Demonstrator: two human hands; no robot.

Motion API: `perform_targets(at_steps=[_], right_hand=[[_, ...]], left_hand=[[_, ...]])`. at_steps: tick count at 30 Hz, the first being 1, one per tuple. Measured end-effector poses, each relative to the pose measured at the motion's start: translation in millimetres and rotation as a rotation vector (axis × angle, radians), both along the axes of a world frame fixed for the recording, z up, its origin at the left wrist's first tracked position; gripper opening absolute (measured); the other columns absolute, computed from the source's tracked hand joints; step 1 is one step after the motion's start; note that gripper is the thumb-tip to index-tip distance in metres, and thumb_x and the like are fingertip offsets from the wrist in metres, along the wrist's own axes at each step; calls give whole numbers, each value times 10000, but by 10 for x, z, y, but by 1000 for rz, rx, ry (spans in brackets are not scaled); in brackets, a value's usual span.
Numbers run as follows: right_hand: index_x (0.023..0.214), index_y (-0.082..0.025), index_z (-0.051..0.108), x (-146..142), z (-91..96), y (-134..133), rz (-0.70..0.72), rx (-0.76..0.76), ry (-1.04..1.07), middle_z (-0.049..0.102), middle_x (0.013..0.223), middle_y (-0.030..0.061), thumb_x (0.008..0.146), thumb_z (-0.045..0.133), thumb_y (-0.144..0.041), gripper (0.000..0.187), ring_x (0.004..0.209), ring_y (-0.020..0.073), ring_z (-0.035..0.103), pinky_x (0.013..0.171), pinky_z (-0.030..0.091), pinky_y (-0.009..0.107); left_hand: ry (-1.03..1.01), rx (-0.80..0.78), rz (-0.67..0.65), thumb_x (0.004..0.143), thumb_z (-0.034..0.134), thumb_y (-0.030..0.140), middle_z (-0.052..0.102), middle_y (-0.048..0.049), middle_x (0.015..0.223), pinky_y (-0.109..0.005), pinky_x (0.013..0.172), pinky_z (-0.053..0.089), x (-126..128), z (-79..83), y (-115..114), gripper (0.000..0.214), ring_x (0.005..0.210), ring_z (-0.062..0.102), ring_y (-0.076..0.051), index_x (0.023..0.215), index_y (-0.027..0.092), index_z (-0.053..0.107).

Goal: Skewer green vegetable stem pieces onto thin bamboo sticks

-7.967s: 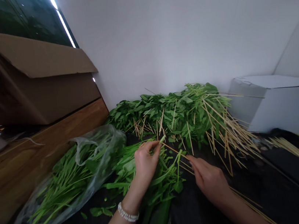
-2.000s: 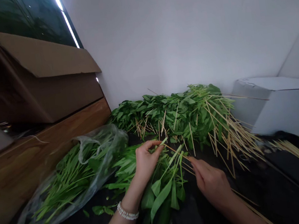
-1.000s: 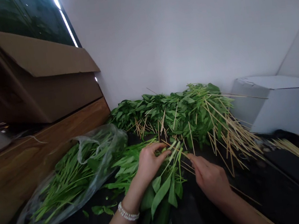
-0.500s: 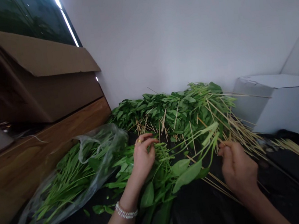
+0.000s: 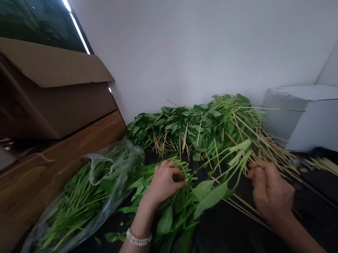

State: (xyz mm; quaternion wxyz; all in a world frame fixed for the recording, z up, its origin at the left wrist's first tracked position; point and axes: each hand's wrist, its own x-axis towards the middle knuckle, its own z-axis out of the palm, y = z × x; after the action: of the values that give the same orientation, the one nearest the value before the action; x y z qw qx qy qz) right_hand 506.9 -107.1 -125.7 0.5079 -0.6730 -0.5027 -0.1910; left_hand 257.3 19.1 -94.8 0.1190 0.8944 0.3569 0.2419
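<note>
My left hand (image 5: 166,180), with a beaded bracelet at the wrist, is over a loose pile of leafy green stalks (image 5: 181,212). Its thumb and fingertips come together on a stalk at the pile's right side. My right hand (image 5: 271,183) is closed in a pinch on the end of a thin bamboo skewer (image 5: 254,164). Several pale green stems (image 5: 238,152) hang together at that skewer, just left of the fingers, their leaves (image 5: 212,200) pointing left towards the pile. Most of the skewer is hidden by the stems and fingers.
Bundled greens with skewers (image 5: 187,119) line the white wall. A clear plastic bag (image 5: 105,210) of greens lies left, below a cardboard box (image 5: 68,103) on a wooden ledge. Loose skewers (image 5: 273,149) and a white box (image 5: 328,121) are at right. Black sheeting (image 5: 229,239) covers the surface.
My left hand has lowered onto the pile, its raised, spread fingers now curled in towards the thumb. My right hand has shifted slightly right with the skewer and stems.
</note>
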Motion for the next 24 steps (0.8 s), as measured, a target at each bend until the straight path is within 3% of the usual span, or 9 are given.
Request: perform_targets(at_steps=[3,7,12,17,24], right_hand=[[971,-172,583,6,-54,25,44,-1,-58,651,682,17,960,324,-334,305,554,139,602,576,422,239],[995,-178,586,-55,-102,37,160,11,-177,651,676,-4,954,359,-283,253,543,117,606,579,436,226],[1033,-171,577,-208,-110,34,322,1,-265,659,750,11,955,362,-208,232,608,114,624,627,459,229],[1089,-163,577,-267,-157,75,383,6,-352,675,798,22,942,397,-159,233,662,119,642,640,474,224],[1158,-129,569,-268,-211,104,419,-14,-402,679,828,49,926,416,-116,278,708,128,660,700,504,226]], left_hand=[[-59,-33,-17,717,727,256,657,-35,814,-360,804,394,4,22,2,29,886,549,-232,701,232,724],[-485,-71,-3,783,680,291,689,-69,950,-374,902,417,25,99,-1,92,957,590,-227,759,206,707],[-961,-463,5,777,685,408,734,-57,818,-310,737,507,56,107,-1,251,701,648,-168,853,170,671],[-1093,-711,-39,683,771,426,748,-53,790,-276,676,530,119,18,7,318,671,670,-158,841,160,699],[-1099,-808,-43,661,808,342,765,-62,833,-282,760,538,137,5,-20,281,699,686,-144,868,162,749]])
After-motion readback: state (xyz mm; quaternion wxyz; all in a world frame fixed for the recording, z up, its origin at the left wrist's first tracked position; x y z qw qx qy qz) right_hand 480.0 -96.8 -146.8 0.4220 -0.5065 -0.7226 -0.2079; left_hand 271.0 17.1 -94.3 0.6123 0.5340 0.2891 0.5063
